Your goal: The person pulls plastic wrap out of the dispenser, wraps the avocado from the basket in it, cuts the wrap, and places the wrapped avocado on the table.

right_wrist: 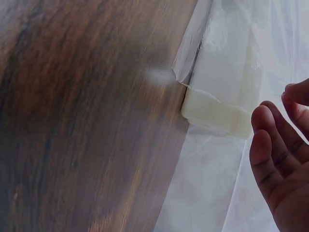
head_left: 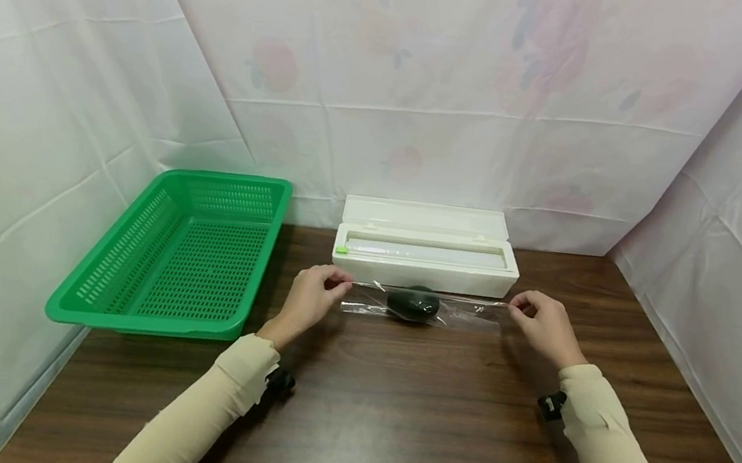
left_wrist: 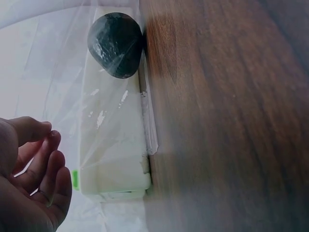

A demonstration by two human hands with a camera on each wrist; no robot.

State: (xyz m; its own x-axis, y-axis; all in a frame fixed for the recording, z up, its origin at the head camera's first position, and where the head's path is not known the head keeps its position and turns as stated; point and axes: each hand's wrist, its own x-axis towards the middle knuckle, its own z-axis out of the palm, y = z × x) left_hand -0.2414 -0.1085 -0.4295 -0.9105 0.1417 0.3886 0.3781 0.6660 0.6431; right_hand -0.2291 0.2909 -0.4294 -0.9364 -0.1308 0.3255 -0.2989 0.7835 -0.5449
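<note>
A clear sheet of cling film (head_left: pixel 361 298) stretches between the two hands, just in front of the white box. My left hand (head_left: pixel 312 296) pinches its left upper corner between thumb and forefinger. At the opposite corner my right hand (head_left: pixel 545 326) pinches the film the same way. A dark green avocado (head_left: pixel 413 303) is seen through the film, near the middle of the sheet. The left wrist view shows the same avocado (left_wrist: pixel 116 44) behind shiny film, with the left hand's other fingers loosely bent. In the right wrist view the right hand (right_wrist: pixel 287 159) holds the film's edge; the avocado is out of sight there.
Right behind the film stands a white cling film dispenser box (head_left: pixel 422 275), lid up, with a roll inside and a green slider at its left. A green plastic basket (head_left: pixel 257 279) sits to the left on the brown wooden table (head_left: pixel 414 427). Pale floral cloth (head_left: pixel 436 74) surrounds the table.
</note>
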